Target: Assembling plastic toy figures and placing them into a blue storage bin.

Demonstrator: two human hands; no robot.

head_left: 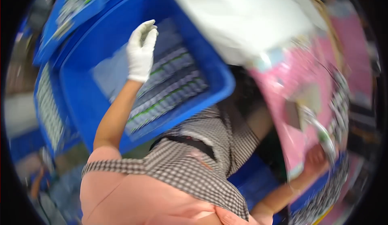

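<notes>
My left hand [141,53], in a white glove, is over a large blue bin [218,81]. Its fingers are bent, with a gap between thumb and fingers, and I see nothing held there. Below it in the bin lie rows of small clear pieces with green parts [169,97], beside grey-blue sheets [111,73]. My right hand [316,158] looks bare and is at the right, by a pink surface. Its blurred fingers seem curled around a long, curved, clear-and-white plastic strip with green [324,138]; its exact kind is too smeared to tell.
More blue bins [70,26] with similar pieces stand at the far left. A large white sheet or bag [246,18] lies beyond, next to the pink surface [279,91]. On that surface is a small beige-and-brown block [309,99]. Striped piles [339,99] line the right side.
</notes>
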